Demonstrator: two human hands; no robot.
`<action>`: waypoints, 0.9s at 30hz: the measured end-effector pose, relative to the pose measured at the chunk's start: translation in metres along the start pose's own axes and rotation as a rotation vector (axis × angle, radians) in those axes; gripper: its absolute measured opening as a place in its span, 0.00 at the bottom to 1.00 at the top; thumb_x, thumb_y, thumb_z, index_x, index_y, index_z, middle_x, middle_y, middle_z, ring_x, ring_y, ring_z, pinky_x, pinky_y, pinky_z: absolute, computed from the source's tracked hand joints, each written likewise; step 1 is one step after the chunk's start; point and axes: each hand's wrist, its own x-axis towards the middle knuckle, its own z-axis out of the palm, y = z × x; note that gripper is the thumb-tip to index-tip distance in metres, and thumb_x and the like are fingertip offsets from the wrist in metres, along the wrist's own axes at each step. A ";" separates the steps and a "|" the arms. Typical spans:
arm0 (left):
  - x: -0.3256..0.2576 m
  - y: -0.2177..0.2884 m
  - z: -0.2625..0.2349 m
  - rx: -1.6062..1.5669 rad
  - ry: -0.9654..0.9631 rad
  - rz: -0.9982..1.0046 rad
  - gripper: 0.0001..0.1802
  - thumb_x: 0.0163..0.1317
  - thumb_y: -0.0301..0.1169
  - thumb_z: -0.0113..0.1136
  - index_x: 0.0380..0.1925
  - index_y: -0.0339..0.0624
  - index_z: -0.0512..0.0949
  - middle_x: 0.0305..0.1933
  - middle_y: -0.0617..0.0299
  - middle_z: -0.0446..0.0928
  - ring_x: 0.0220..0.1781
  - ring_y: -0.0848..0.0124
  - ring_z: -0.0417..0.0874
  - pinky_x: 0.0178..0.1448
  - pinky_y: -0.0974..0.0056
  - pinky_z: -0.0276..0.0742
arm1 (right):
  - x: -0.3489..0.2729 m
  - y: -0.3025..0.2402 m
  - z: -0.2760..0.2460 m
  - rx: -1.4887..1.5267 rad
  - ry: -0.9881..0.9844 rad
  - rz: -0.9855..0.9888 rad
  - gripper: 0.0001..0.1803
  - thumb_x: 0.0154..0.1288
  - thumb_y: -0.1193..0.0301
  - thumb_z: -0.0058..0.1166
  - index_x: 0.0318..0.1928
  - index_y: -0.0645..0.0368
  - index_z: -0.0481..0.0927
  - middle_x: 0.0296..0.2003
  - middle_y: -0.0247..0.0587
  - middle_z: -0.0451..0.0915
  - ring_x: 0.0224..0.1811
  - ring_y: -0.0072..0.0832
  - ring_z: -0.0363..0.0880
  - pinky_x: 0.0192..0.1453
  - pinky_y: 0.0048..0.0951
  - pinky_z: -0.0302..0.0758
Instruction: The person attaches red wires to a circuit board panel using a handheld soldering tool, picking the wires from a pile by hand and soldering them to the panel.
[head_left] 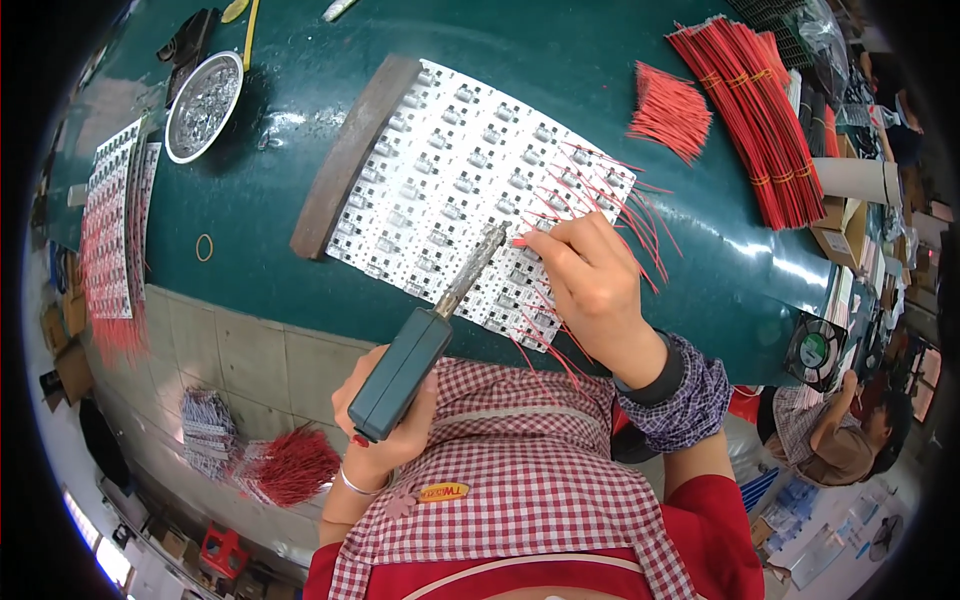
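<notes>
While the left hand (402, 438) grips a dark-green soldering iron (402, 372), the right hand (596, 286) pinches a thin red wire (518, 242) at the white circuit-board panel (412, 200) on the green bench (480, 32); soldering seems underway; steadiness is needed next.

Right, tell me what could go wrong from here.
The left hand holds the soldering iron with its tip close to the right hand; if hot, it might burn the fingers. The pinched red wire could slip out of place. Other red wires stick out past the sheet and might snag.
</notes>
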 end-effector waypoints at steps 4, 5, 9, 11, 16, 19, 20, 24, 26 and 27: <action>0.002 0.002 0.002 -0.021 0.012 0.021 0.13 0.51 0.18 0.71 0.39 0.29 0.85 0.41 0.48 0.85 0.33 0.60 0.88 0.39 0.65 0.84 | 0.000 0.001 0.000 0.009 -0.019 -0.006 0.16 0.48 0.84 0.59 0.41 0.63 0.84 0.32 0.39 0.77 0.35 0.35 0.75 0.36 0.34 0.75; 0.003 0.003 0.001 0.001 0.001 0.037 0.13 0.50 0.18 0.71 0.39 0.29 0.85 0.41 0.48 0.85 0.33 0.60 0.88 0.39 0.65 0.84 | 0.000 0.001 -0.001 0.008 -0.023 -0.014 0.16 0.48 0.84 0.59 0.41 0.63 0.84 0.32 0.39 0.77 0.35 0.35 0.75 0.36 0.34 0.75; 0.002 0.005 0.002 0.028 -0.003 0.026 0.12 0.49 0.17 0.70 0.36 0.28 0.84 0.39 0.48 0.84 0.32 0.59 0.88 0.38 0.65 0.83 | 0.001 0.001 -0.005 0.023 -0.087 0.019 0.15 0.53 0.86 0.63 0.43 0.64 0.85 0.33 0.40 0.78 0.35 0.36 0.77 0.38 0.36 0.75; 0.002 0.006 0.001 0.017 -0.014 -0.010 0.11 0.49 0.17 0.70 0.35 0.28 0.84 0.39 0.48 0.83 0.32 0.59 0.88 0.38 0.65 0.83 | 0.001 0.001 -0.005 0.024 -0.093 0.018 0.15 0.52 0.86 0.62 0.43 0.64 0.85 0.33 0.40 0.78 0.35 0.36 0.77 0.38 0.36 0.75; 0.005 0.007 -0.001 0.079 -0.050 0.050 0.11 0.48 0.18 0.69 0.34 0.29 0.83 0.38 0.49 0.82 0.31 0.58 0.87 0.38 0.64 0.83 | 0.004 0.002 -0.006 0.019 -0.100 -0.007 0.18 0.48 0.86 0.60 0.43 0.65 0.85 0.34 0.40 0.78 0.35 0.37 0.77 0.38 0.36 0.76; 0.006 0.009 -0.001 0.045 -0.059 0.024 0.11 0.47 0.18 0.69 0.34 0.29 0.83 0.37 0.49 0.82 0.31 0.57 0.87 0.39 0.64 0.83 | 0.005 0.002 -0.008 -0.010 -0.135 -0.029 0.15 0.51 0.81 0.58 0.42 0.64 0.84 0.36 0.39 0.77 0.39 0.35 0.76 0.41 0.33 0.77; 0.005 0.010 -0.001 0.029 -0.052 -0.017 0.11 0.47 0.17 0.68 0.34 0.29 0.82 0.37 0.49 0.82 0.32 0.56 0.87 0.39 0.63 0.83 | 0.005 0.002 -0.008 -0.009 -0.138 -0.035 0.15 0.51 0.81 0.58 0.42 0.64 0.84 0.36 0.39 0.77 0.39 0.35 0.76 0.41 0.33 0.77; 0.003 0.006 -0.003 0.030 -0.078 -0.019 0.12 0.47 0.17 0.68 0.35 0.29 0.83 0.38 0.47 0.83 0.32 0.56 0.88 0.39 0.62 0.84 | 0.006 0.002 -0.008 -0.011 -0.150 -0.038 0.13 0.52 0.80 0.58 0.41 0.64 0.83 0.36 0.39 0.77 0.40 0.35 0.76 0.42 0.33 0.77; -0.001 0.002 -0.001 0.032 -0.047 0.017 0.13 0.48 0.17 0.68 0.36 0.29 0.84 0.38 0.47 0.83 0.33 0.55 0.88 0.40 0.62 0.84 | 0.006 0.002 -0.008 -0.010 -0.148 -0.034 0.13 0.52 0.80 0.59 0.41 0.64 0.83 0.36 0.39 0.77 0.40 0.35 0.76 0.42 0.33 0.77; -0.004 0.000 0.000 0.053 -0.024 0.043 0.13 0.49 0.17 0.69 0.38 0.28 0.84 0.39 0.46 0.84 0.34 0.55 0.89 0.40 0.62 0.84 | 0.006 0.002 -0.008 -0.010 -0.150 -0.033 0.13 0.52 0.80 0.59 0.41 0.64 0.83 0.36 0.38 0.77 0.40 0.35 0.76 0.42 0.33 0.77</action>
